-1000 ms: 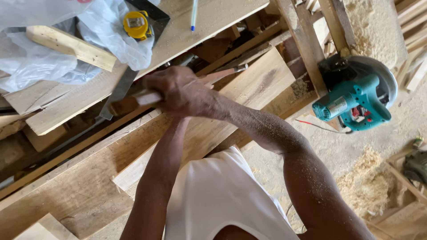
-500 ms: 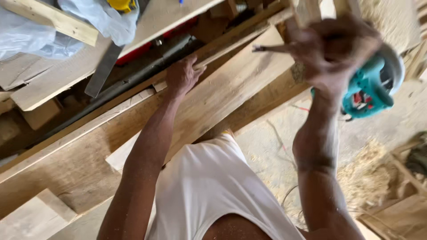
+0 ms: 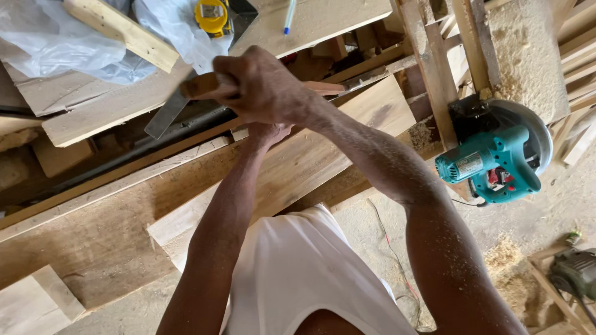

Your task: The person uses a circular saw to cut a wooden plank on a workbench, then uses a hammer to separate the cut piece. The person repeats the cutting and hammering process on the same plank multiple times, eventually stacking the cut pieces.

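right hand gripping slim wooden strip

floor: bare grey concrete floor, dusty, pale sawdust heaps lower right
desk: rough unpainted timber desk of loose planks, dark gaps between boards
timber: long pale wooden boards lying diagonally, lower left to upper right
upper right: slatted wooden frame, sawdust-coated slab beside it
light: soft, even daylight, no hard shadows
walls/windows: out of view
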